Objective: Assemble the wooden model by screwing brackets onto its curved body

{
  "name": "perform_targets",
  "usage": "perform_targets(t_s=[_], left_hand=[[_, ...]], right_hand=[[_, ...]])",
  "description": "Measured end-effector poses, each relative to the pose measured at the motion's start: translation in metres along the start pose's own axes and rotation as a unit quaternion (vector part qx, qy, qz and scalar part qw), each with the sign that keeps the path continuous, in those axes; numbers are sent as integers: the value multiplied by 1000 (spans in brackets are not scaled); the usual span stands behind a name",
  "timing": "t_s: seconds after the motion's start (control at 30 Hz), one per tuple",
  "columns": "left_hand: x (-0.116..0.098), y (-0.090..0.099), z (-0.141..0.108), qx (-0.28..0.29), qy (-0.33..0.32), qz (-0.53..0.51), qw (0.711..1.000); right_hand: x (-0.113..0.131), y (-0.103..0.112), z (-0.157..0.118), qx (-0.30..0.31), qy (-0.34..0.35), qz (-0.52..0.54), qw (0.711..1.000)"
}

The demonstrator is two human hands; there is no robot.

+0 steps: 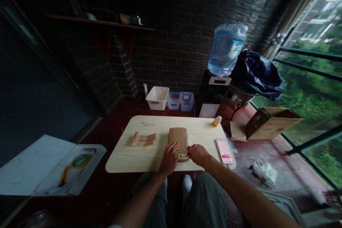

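On the pale table lies a brown, cardboard-covered block with a strip of light wood along its near edge. My left hand rests on its near left part, fingers stretched out over the top. At the block's near right corner, my right hand is closed, its fingertips touching the edge. Whatever it grips there is small, dark and mostly hidden. To the left sits a light wooden piece with a raised, rounded end and several holes. Several small metal screws stand near the table's far left.
A small yellow-based bottle and a pink sheet occupy the right side of the table. An open white case is at left. Behind are plastic bins and a water dispenser; a cardboard box lies at right.
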State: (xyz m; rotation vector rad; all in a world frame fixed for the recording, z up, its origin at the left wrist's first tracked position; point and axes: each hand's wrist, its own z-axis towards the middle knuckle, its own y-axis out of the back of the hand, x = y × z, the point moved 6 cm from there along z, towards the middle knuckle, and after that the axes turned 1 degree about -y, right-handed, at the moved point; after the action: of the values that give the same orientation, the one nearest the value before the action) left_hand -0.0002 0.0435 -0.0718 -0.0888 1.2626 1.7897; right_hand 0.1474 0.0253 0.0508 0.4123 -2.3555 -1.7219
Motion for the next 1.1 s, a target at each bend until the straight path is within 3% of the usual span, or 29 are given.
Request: perform_targets(t_s=[0.2,0.47,0.8,1.1], left_hand=[[-2,4,0,2,-20,24,1000],[13,5,-1,-27,48,81,995],[14,-2,-3,-24,53,83,995],[2,6,0,-66,109,98,987]], right_hand=[[-6,-5,-8,2,-32,38,999],[3,-1,-7,-9,41,-31,999],[-8,-24,4,-36,-67,52,996],[-5,-17,-11,-26,8,-19,999]])
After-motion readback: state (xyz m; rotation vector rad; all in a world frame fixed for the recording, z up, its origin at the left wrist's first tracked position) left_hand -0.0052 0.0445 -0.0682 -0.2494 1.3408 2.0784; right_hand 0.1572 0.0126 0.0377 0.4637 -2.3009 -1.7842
